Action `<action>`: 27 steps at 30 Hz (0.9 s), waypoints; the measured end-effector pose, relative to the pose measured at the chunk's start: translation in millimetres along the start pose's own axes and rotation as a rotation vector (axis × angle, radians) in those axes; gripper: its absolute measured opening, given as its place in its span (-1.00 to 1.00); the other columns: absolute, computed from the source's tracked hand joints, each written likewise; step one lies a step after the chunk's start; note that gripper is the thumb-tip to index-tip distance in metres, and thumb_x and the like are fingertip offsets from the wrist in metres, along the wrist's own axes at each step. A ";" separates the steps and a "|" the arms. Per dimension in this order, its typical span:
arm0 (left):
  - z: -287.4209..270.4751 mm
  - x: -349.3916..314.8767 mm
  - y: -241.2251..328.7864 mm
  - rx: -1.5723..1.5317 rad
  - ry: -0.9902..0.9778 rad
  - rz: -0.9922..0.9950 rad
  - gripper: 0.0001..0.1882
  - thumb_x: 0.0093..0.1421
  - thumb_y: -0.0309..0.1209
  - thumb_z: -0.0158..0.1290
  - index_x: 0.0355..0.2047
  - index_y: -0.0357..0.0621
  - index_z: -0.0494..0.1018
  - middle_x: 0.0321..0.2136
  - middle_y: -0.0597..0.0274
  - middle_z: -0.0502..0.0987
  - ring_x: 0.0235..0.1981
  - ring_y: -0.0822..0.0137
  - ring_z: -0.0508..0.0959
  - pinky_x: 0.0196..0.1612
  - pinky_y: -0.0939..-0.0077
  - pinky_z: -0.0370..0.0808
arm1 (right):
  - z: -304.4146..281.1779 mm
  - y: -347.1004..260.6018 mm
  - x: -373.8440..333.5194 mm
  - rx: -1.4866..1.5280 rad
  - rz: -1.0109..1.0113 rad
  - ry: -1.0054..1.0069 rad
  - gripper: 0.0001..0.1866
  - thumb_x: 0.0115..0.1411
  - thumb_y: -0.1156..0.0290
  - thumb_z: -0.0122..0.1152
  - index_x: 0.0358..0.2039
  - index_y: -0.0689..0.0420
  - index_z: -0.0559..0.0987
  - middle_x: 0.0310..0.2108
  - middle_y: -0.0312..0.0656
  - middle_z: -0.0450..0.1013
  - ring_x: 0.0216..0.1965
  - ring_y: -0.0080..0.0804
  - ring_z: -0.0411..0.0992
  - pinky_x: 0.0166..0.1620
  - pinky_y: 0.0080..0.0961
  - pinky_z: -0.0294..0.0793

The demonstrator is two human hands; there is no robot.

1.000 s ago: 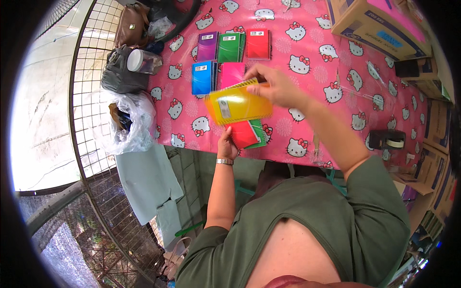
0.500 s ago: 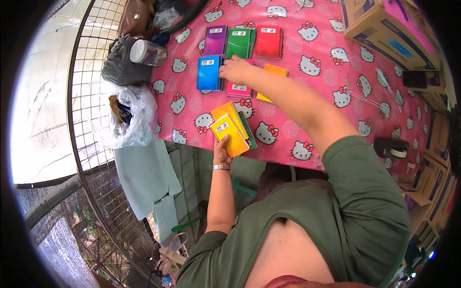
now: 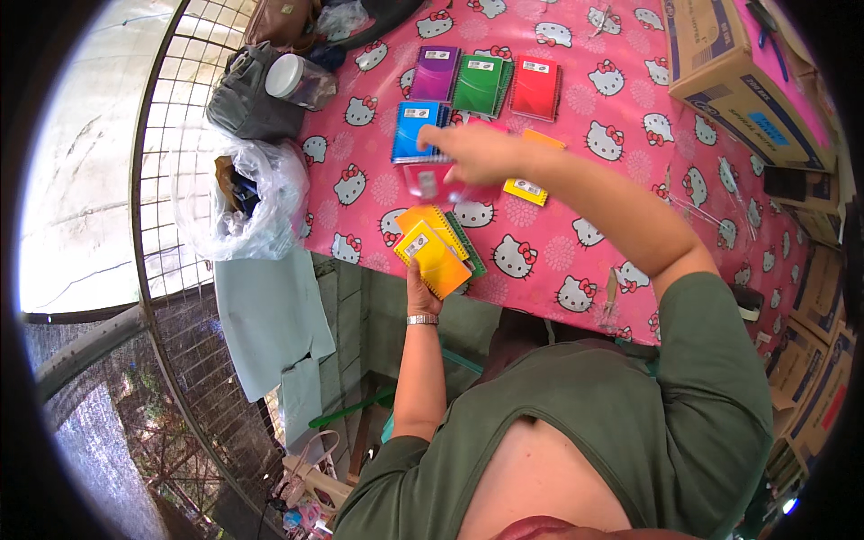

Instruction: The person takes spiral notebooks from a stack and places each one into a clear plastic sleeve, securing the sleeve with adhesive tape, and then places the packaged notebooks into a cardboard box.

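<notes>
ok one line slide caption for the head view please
Left hand holds a yellow-topped notebook stack; right hand extends over colourful notebooks on a pink tablecloth.

Left hand (image 3: 422,295) holds fanned notebooks (image 3: 436,263), right hand (image 3: 477,153) over a blurred pink notebook (image 3: 428,184)

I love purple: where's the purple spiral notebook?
In the head view's upper middle, the rectangular purple spiral notebook lies on the pink tablecloth, just left of the green spiral notebook and beyond the blue spiral notebook.
</notes>
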State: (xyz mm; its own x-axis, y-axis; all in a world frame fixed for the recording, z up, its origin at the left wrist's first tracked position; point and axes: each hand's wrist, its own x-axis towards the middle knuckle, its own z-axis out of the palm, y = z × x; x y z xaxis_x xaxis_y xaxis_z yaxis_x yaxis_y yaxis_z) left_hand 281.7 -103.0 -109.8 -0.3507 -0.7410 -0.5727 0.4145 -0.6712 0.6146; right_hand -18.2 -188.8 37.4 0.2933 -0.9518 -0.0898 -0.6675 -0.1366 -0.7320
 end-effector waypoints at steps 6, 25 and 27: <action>43.1 1.6 25.3 -0.106 -0.035 0.171 -0.16 0.02 0.22 0.06 0.13 -0.14 0.24 -0.03 0.07 0.44 -0.03 0.02 0.47 0.02 0.01 0.45 | 77.2 14.8 48.1 0.160 0.259 0.303 -0.29 -0.04 0.28 0.41 0.04 0.19 0.24 -0.28 0.08 0.43 -0.15 0.06 0.43 -0.10 -0.17 0.42; -16.6 -9.7 0.2 -0.130 0.132 0.078 -0.39 0.02 -0.21 0.02 0.07 -0.26 0.26 -0.05 0.05 0.45 -0.01 0.08 0.47 0.11 0.14 0.37 | 121.6 11.3 133.3 -0.032 1.194 0.781 -0.77 0.23 0.32 -0.10 -0.13 0.06 0.41 -0.14 -0.15 0.38 -0.09 -0.23 0.34 -0.11 -0.21 0.28; -20.2 -8.8 -2.0 -0.153 0.121 0.073 -0.38 0.01 -0.20 0.01 0.08 -0.23 0.27 -0.01 0.05 0.44 0.00 0.05 0.45 0.11 0.09 0.37 | 126.5 10.3 133.7 -0.039 1.107 0.774 -0.78 0.24 0.33 -0.12 -0.13 0.05 0.40 -0.14 -0.13 0.38 -0.09 -0.23 0.34 -0.09 -0.20 0.27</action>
State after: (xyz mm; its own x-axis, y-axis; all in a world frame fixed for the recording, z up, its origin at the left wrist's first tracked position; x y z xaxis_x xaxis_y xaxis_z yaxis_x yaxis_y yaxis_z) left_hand 300.9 -94.6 -116.9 -0.2153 -0.7733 -0.5963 0.5608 -0.5978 0.5728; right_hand 100.7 -282.8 -67.5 -0.8560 -0.4743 -0.2055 -0.3232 0.8014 -0.5033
